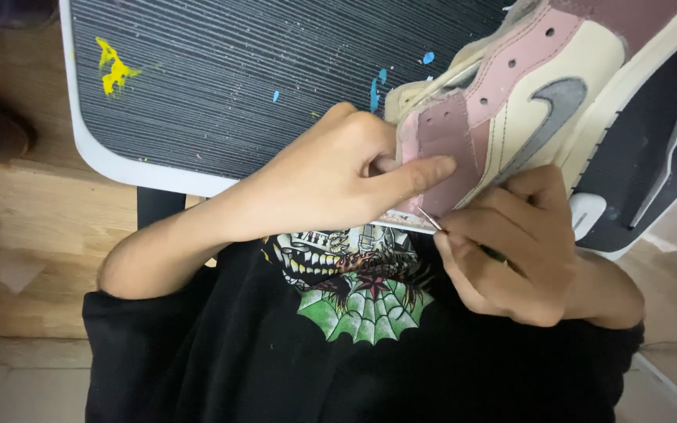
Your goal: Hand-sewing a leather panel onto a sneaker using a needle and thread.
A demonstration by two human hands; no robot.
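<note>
Left hand (338, 176): fingers pressed on shoe (511, 94) heel.
Right hand (511, 251): fingers pinching thin tool (432, 222).
Around: brush (671, 157) far right on surface (221, 86).

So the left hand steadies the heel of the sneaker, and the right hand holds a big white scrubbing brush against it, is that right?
Not quite. The left hand does steady the sneaker at its heel, but the right hand holds a thin brush with a fine tip, not a big white one. The white brush lies untouched on the dark table. The head view shows this.

Black short-sleeved shirt (370, 360) with a green web and skull print; bare forearms.
</note>
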